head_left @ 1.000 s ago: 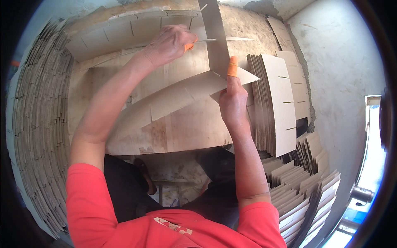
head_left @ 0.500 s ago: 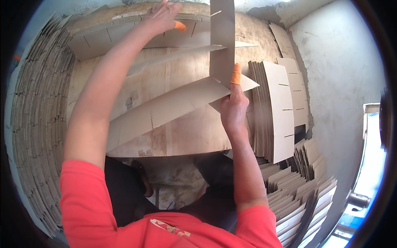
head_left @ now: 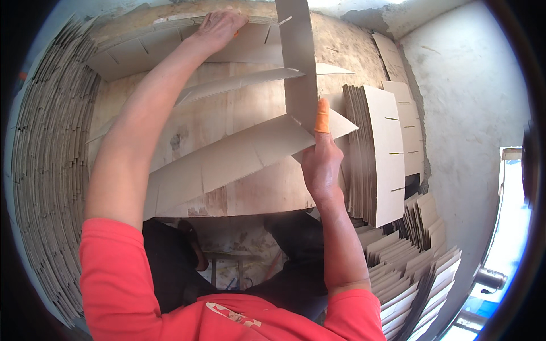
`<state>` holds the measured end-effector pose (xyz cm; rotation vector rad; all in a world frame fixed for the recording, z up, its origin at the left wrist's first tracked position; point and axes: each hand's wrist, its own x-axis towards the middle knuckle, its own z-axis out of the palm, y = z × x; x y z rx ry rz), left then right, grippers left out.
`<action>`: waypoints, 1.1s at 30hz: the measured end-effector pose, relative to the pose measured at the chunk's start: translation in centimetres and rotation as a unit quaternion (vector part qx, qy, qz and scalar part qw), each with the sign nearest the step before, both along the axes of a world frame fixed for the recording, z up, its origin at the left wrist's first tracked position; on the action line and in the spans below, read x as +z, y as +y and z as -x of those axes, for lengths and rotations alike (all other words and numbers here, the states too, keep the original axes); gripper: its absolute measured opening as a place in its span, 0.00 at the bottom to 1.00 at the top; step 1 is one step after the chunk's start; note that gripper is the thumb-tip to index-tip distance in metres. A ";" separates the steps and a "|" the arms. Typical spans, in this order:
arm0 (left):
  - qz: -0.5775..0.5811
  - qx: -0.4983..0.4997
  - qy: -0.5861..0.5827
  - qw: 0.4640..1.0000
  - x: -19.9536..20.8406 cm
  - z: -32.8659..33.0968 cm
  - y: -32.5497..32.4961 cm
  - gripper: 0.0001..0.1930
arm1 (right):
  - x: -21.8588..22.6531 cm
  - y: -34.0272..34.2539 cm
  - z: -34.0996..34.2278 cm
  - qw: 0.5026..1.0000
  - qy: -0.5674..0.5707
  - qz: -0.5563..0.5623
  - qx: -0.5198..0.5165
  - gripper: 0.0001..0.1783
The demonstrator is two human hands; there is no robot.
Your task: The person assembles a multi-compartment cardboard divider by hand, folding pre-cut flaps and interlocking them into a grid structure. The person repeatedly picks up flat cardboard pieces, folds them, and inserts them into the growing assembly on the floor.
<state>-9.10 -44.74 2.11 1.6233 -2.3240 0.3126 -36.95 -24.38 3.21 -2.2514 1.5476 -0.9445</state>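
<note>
My right hand (head_left: 322, 162) is closed on a cardboard divider, its thumb in an orange finger cot (head_left: 322, 116) pressed against the upright strip (head_left: 300, 94). Two other strips cross that upright one: a nearer long strip (head_left: 227, 159) slanting down to the left, and a farther strip (head_left: 239, 79). At the back of the table, my left hand (head_left: 220, 28) has its fingers curled over the top edge of a row of slotted cardboard strips (head_left: 165, 48) standing on edge. Its fingertips are partly hidden, with a bit of orange showing below them.
The wooden table (head_left: 244, 193) ends close to my lap. A tall stack of cardboard (head_left: 51, 165) lines the left side. On the right stand slotted cardboard sheets (head_left: 387, 153), with several assembled dividers (head_left: 409, 267) below them beside the wall (head_left: 466, 102).
My left hand has come down onto the standing strips, and its fingers have curled in. The divider in my right hand has shifted slightly left and nearer.
</note>
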 end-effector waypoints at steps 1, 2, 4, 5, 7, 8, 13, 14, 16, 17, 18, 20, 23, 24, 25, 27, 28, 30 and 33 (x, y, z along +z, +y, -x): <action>0.006 -0.006 0.006 1.000 0.0 0.0 0.3 0.08 | 0.1 0.2 0.1 1.000 0.004 0.004 0.005 0.49; 0.004 -0.013 0.022 1.000 0.0 0.2 0.5 0.08 | 0.3 0.4 0.2 1.000 0.007 0.007 0.010 0.49; 0.000 -0.025 0.052 0.998 -0.1 0.6 1.1 0.08 | 0.5 0.8 0.3 1.000 0.011 0.009 0.019 0.49; -0.003 -0.021 0.057 0.998 -0.2 0.8 1.3 0.08 | 0.5 0.9 0.4 1.000 0.012 0.007 0.021 0.49; -0.009 -0.015 0.069 0.997 0.1 1.5 1.9 0.10 | 0.6 1.2 0.7 1.000 0.015 0.001 0.020 0.49; -0.005 -0.017 0.074 0.997 0.3 1.7 2.1 0.10 | 0.8 1.4 0.8 1.000 0.018 -0.003 0.017 0.49; 0.003 -0.035 0.100 0.994 0.7 2.6 2.8 0.11 | 1.0 1.8 1.3 0.999 0.005 -0.044 0.023 0.49; 0.011 -0.043 0.114 0.992 0.9 2.9 3.0 0.10 | 0.6 1.7 1.4 0.998 -0.005 -0.056 0.025 0.48; 0.024 -0.056 0.142 0.988 1.1 3.6 3.5 0.09 | 0.5 1.8 1.5 0.998 0.003 -0.066 0.022 0.48; 0.017 -0.067 0.148 0.987 1.4 3.7 3.6 0.09 | 0.7 1.9 1.5 0.998 0.022 -0.063 0.017 0.48; 0.010 -0.078 0.154 0.985 1.6 3.9 3.7 0.10 | 0.8 2.0 1.6 0.997 0.041 -0.061 0.011 0.48; -0.005 -0.093 0.172 0.981 1.9 4.2 4.1 0.09 | 0.0 2.0 2.2 0.997 0.004 -0.073 0.018 0.48; -0.028 -0.102 0.197 0.975 2.1 4.4 4.7 0.08 | 0.6 2.5 2.5 0.998 0.000 -0.065 0.011 0.47; -0.038 -0.103 0.199 0.974 2.4 4.5 4.9 0.08 | 1.0 2.7 2.5 0.998 0.007 -0.059 0.005 0.47; -0.048 -0.105 0.202 0.973 2.7 4.6 5.1 0.07 | 1.1 2.8 2.7 0.997 0.017 -0.070 0.011 0.46; -0.084 -0.083 0.184 0.976 2.2 4.7 5.3 0.08 | 1.3 2.9 2.9 0.995 0.041 -0.085 0.020 0.45; -0.101 -0.071 0.175 0.977 1.8 4.7 5.5 0.08 | 1.4 3.0 2.9 0.994 0.055 -0.088 0.023 0.45; -0.099 -0.083 0.158 0.979 0.4 4.2 5.1 0.08 | 1.3 2.9 2.9 0.992 0.088 -0.084 0.021 0.45; -0.043 -0.089 0.176 0.979 -1.5 4.1 5.7 0.07 | 0.6 2.6 2.9 0.988 0.084 -0.122 0.034 0.45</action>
